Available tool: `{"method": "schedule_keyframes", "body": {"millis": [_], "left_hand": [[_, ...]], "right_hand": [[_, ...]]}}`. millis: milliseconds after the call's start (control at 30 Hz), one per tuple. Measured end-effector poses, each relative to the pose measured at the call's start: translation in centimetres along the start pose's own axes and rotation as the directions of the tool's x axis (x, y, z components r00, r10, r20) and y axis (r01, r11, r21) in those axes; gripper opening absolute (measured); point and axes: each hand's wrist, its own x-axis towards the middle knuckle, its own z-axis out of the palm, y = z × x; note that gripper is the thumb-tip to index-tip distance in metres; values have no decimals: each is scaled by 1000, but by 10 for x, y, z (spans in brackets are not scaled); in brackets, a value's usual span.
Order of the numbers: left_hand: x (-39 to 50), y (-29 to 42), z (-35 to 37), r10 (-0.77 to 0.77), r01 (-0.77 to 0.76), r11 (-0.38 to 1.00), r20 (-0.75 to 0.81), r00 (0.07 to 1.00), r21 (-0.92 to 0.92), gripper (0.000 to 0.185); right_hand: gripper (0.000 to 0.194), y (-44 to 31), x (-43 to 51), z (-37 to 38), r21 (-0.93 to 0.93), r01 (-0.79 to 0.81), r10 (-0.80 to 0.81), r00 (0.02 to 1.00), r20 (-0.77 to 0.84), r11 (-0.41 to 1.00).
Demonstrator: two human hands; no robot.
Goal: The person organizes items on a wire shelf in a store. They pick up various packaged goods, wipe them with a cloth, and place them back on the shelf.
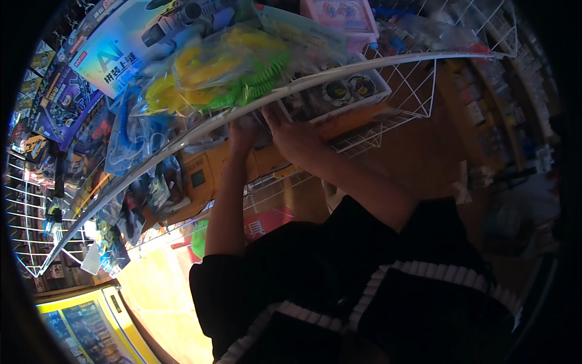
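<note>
My left hand [243, 133] reaches in beneath the white rim [318, 77] of a wire rack, its fingers hidden by the rim and packaged goods. Close on its right, my right hand [293, 136] has its fingers pointing up, beside the left end of a white tray-like box [386, 86] with round dark-and-gold toys. Whether either hand grips something is not visible. Above the hands, clear bags hold yellow toys [195, 68] and a green coiled cord [268, 79]. Brown cardboard [204, 170] lies below the rim.
Boxed toys, among them a shiny light-blue box [109, 63] and a purple box [68, 113], fill the upper left. A pink case [341, 18] stands at the top. White wire mesh [411, 86] flanks the right. Stocked shelves [477, 100] stand farther right; a yellow-framed cabinet [97, 327] is lower left.
</note>
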Motion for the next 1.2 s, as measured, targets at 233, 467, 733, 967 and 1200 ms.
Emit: {"method": "schedule_keyframes", "body": {"millis": [233,467,733,967,1200], "left_hand": [[-5,-37,3,-27,134,819,195,980,-559,32],[-9,-16,2,-200,271,585,188,962,-765,64],[1,-24,15,-36,123,819,164,986,-561,70],[-55,14,-77,230,-376,828,-360,904,-416,44],[-199,-24,-217,-188,-259,608,-453,871,-751,33]], "right_hand": [[54,-18,20,44,-255,157,-149,988,49,954],[41,-24,28,77,-298,292,-247,952,180,909],[30,-31,41,42,354,-359,196,886,420,864],[25,-23,66,12,363,76,-151,971,184,929],[47,-245,139,32,613,401,-568,818,94,680]]}}
